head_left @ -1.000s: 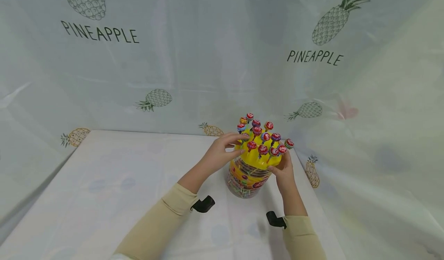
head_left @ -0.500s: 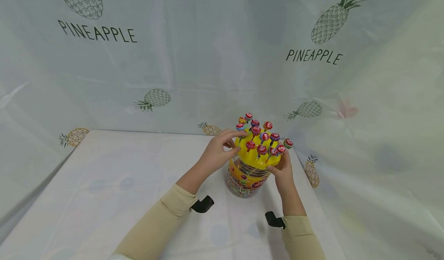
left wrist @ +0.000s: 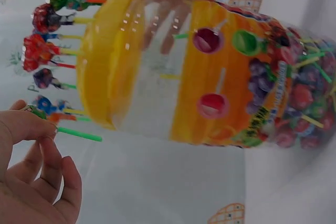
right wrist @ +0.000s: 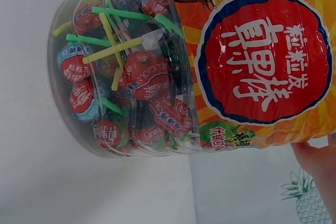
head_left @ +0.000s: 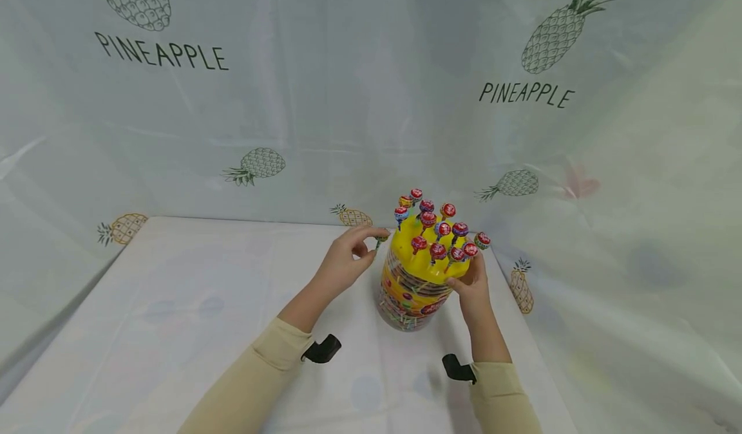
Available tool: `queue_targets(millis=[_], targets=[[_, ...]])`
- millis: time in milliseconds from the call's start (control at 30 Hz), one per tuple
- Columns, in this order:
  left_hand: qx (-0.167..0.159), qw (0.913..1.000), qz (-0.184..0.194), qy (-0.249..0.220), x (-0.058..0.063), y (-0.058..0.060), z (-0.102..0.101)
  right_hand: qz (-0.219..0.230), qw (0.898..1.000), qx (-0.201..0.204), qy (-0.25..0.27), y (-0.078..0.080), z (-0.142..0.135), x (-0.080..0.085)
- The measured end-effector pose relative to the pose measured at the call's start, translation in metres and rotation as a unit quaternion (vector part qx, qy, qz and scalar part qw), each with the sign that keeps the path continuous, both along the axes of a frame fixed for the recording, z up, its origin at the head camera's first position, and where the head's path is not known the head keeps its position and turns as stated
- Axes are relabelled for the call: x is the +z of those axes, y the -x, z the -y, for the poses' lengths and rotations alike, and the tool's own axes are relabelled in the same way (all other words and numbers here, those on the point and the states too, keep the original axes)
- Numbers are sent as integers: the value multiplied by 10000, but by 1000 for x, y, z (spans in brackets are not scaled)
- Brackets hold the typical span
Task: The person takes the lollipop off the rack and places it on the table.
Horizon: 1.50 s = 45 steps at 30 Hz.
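A clear plastic jar (head_left: 406, 302) with an orange label and a yellow lid (head_left: 423, 268) stands upright on the table. Several wrapped lollipops stick up out of the lid, and more lie loose inside, showing in the right wrist view. Just left of the lid, my left hand (head_left: 346, 259) pinches a green-wrapped lollipop (left wrist: 37, 111) between thumb and forefinger; its green stick (left wrist: 80, 134) points toward the jar, free of the lid. My right hand (head_left: 475, 286) grips the jar's right side near the lid, with the thumb in front and some fingers hidden behind.
The jar stands near the far right of the table (head_left: 191, 318), which has a pale cover. Behind and to the right hangs a sheet (head_left: 348, 86) printed with pineapples. Black wrist cameras (head_left: 323, 349) sit at both cuffs.
My left hand has pulled a green lollipop out of the lid and moved left with it. My right hand stays on the jar, which has hardly moved.
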<state>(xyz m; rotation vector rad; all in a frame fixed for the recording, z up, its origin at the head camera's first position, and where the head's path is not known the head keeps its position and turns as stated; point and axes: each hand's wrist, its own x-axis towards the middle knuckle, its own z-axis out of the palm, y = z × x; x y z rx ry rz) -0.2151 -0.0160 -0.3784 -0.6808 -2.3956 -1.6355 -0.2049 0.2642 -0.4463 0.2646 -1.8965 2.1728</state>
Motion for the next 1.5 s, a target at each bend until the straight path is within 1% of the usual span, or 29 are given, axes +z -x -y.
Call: queue_targets(millis=[167,400,500,633,733,833,1033,1133,1300,1500], targets=[[57,9997,193,108,-17,3,6,-5,10000,30,30,-1,-1,-1],[227,9981,445,347,-44,8,15,-58,10000,20,11,-1,-2,-2],[189,9971,610,423,-55,11,18,-122,9999,32,16,-1,-2,-2],[35,9952,819,543,-68,14,21,-131,9999,22,26,-1,-2,-1],[-59,9945,852,609,-76,18,23,-137,9999,36,57,-1,-2,-1],[-84,9940,854,686,-84,22,25,-153,9998,54,75,0,-2,-1],[32,9886,1120,1003,-100,31,25,-81,9998,87,127,1,-2,-1],[102,9856,1329,1043,-109,35,25,-87,9998,102,134,2,-2,-1],[92,9812,1618,1046,-126,39,25,-134,9998,96,126,3,-2,-2],[47,9797,1578,1239,-145,37,26,-129,9998,125,114,3,0,-2]])
